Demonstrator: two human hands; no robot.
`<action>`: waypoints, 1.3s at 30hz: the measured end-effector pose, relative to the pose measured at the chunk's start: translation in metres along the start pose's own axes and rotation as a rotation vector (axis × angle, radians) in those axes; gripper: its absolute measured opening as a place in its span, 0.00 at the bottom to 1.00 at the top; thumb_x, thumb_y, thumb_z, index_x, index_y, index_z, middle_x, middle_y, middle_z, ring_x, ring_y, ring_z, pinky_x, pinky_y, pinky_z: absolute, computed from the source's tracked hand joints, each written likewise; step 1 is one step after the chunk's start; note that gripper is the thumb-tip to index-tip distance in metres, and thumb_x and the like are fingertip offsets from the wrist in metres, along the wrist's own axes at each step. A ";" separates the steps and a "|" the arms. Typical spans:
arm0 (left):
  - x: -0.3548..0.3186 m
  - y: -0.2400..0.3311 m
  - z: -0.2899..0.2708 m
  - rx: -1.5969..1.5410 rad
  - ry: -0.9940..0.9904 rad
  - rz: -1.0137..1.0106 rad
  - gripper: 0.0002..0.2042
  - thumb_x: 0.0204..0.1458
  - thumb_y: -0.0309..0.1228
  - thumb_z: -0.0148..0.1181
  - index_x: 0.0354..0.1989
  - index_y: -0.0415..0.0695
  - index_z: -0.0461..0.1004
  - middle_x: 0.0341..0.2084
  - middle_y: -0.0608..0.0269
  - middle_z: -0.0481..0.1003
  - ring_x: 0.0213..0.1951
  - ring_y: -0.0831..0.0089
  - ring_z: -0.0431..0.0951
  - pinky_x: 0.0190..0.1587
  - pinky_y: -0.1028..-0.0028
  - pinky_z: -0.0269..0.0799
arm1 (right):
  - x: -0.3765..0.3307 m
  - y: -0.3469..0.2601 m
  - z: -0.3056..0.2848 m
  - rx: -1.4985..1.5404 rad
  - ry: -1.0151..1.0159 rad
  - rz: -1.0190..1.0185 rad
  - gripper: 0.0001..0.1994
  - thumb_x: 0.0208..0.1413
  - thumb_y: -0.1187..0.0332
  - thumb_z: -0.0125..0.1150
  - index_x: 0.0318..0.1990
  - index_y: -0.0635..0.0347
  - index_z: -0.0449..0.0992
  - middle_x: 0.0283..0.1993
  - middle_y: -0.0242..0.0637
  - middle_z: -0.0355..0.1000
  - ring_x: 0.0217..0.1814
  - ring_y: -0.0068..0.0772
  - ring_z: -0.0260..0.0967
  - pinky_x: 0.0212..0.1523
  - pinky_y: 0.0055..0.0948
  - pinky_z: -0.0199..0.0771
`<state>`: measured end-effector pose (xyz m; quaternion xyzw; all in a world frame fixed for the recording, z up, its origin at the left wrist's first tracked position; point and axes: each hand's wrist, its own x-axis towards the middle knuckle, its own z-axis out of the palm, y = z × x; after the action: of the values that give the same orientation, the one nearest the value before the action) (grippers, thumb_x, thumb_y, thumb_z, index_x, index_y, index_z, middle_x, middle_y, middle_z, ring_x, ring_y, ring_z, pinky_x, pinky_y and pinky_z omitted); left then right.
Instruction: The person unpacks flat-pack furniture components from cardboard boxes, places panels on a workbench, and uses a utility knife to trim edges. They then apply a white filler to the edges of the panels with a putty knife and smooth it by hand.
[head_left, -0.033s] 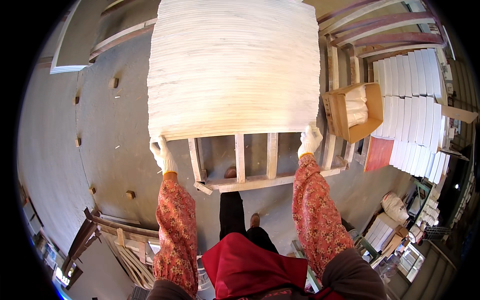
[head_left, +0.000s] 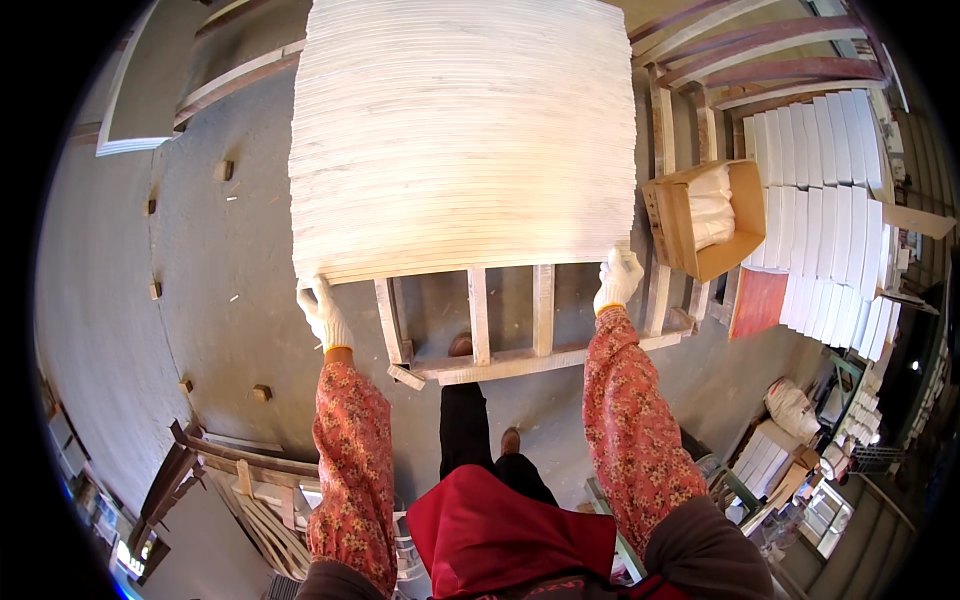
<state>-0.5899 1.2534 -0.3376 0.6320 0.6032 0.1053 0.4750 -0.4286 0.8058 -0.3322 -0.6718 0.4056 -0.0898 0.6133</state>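
Note:
A broad row of pale, whitish wooden strips (head_left: pixel 465 140) lies packed side by side on a wooden rack (head_left: pixel 515 367). At the near left corner, my left hand (head_left: pixel 323 315), in a white knit glove, is closed on the end of the nearest strip. My right hand (head_left: pixel 618 280), gloved alike, grips the near right corner at that strip's other end. Both thumbs lie along the edge; the fingertips are partly hidden. The near strip still rests against the others. Between my hands, the rack's bare slats stick out toward me.
An open cardboard box (head_left: pixel 705 220) with white wrapping inside stands right of the strips. Beyond it are stacks of white boards (head_left: pixel 825 215). Small wooden blocks (head_left: pixel 223 170) lie on the grey floor at left. Scrap wood (head_left: pixel 255 500) is piled at lower left. My feet are beside the rack.

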 end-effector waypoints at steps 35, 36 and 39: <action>-0.212 -0.024 -0.210 -0.614 -0.279 -0.100 0.38 0.66 0.64 0.31 0.08 0.50 0.55 0.10 0.67 0.54 0.20 0.70 0.58 0.31 0.70 0.62 | -0.307 -0.014 -0.525 0.453 0.514 0.296 0.27 0.68 0.47 0.49 0.15 0.45 0.64 0.13 0.27 0.59 0.19 0.24 0.60 0.23 0.24 0.58; -0.230 -0.017 -0.212 -0.649 -0.367 -0.150 0.38 0.65 0.65 0.32 0.07 0.51 0.54 0.09 0.68 0.53 0.19 0.71 0.57 0.30 0.70 0.61 | -0.333 -0.027 -0.554 0.511 0.549 0.303 0.27 0.68 0.46 0.49 0.15 0.44 0.64 0.13 0.27 0.59 0.19 0.24 0.60 0.23 0.25 0.58; -0.316 0.017 -0.213 -0.689 -0.638 -0.107 0.37 0.63 0.67 0.37 0.08 0.53 0.51 0.09 0.71 0.50 0.17 0.74 0.55 0.27 0.72 0.59 | -0.409 -0.029 -0.638 0.760 0.708 0.208 0.28 0.67 0.46 0.50 0.14 0.45 0.63 0.13 0.26 0.57 0.17 0.26 0.56 0.22 0.27 0.58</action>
<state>-0.8077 1.0843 -0.0740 0.4064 0.3888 0.0754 0.8234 -1.0777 0.5922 -0.0047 -0.2870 0.5911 -0.3905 0.6448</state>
